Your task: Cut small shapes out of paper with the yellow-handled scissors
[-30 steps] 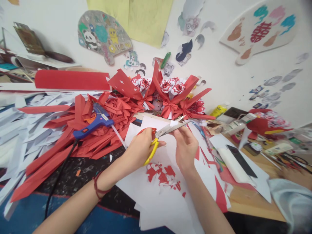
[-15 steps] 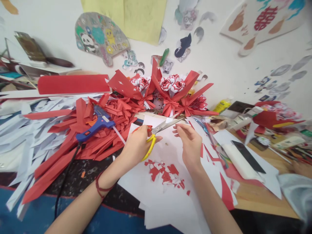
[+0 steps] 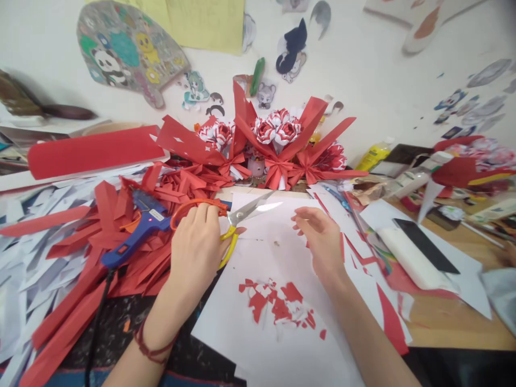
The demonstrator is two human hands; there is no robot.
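My left hand point(image 3: 197, 247) grips a pair of scissors point(image 3: 236, 216) with one orange and one yellow handle. The blades are parted and point to the right, above white paper sheets point(image 3: 226, 317). To the right of the tips is my right hand point(image 3: 322, 239), its fingers bent and drawn together. What they hold, if anything, I cannot make out. Below both hands, small red and white paper scraps point(image 3: 282, 306) lie on the white sheets.
A blue glue gun point(image 3: 141, 231) rests on folded red paper strips point(image 3: 80, 301) at left, beside white strips point(image 3: 32, 263). Red and white paper bouquets point(image 3: 278, 134) stand by the wall. At right lie a phone point(image 3: 425, 244) and a yellow bottle point(image 3: 373, 155).
The view has shifted. The scissors have moved left, away from my right hand, and a small white piece seen by the blades no longer shows there.
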